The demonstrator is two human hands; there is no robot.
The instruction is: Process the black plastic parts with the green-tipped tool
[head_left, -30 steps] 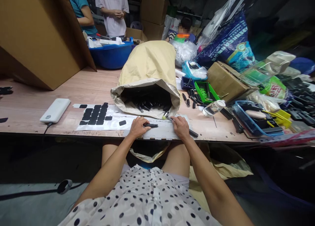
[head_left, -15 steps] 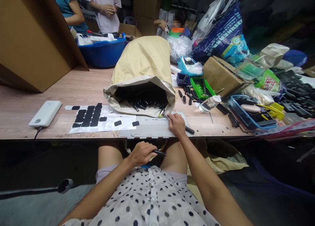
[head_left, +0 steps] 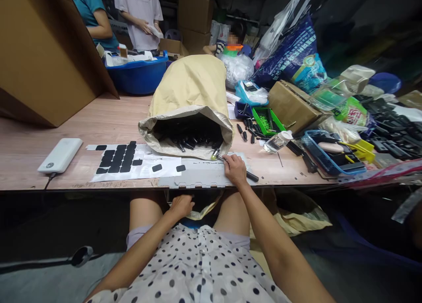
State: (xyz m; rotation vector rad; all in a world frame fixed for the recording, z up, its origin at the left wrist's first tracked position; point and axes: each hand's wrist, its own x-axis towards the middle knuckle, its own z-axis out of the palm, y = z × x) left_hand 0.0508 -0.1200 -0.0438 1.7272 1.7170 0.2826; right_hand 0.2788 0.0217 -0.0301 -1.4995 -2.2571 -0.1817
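My right hand [head_left: 235, 169] rests at the table's front edge, closed around a small hammer [head_left: 252, 176] with a black grip and a shiny metal head. The hammer's head lies by the lip of a large tan sack [head_left: 189, 85], whose mouth faces me. Dark pieces [head_left: 187, 143] with some shiny ends lie inside it. Below the table edge, my left hand [head_left: 182, 205] is over my lap at another open sack [head_left: 206, 210]. Its fingers are curled; what they hold, if anything, is hidden. A grey board [head_left: 201, 175] lies under my right hand.
Left are a white power bank [head_left: 60, 155] and a sheet [head_left: 145, 170] with black stickers. To the right stand a clear bottle [head_left: 277, 142], a green tray [head_left: 267, 122] and a blue basket [head_left: 332, 155] of tools. Co-workers are behind a blue tub [head_left: 140, 76].
My left hand has moved forward and slightly left, toward the lower sack; the black pen-like piece it held is out of sight. My right hand stays with the hammer in nearly the same place.
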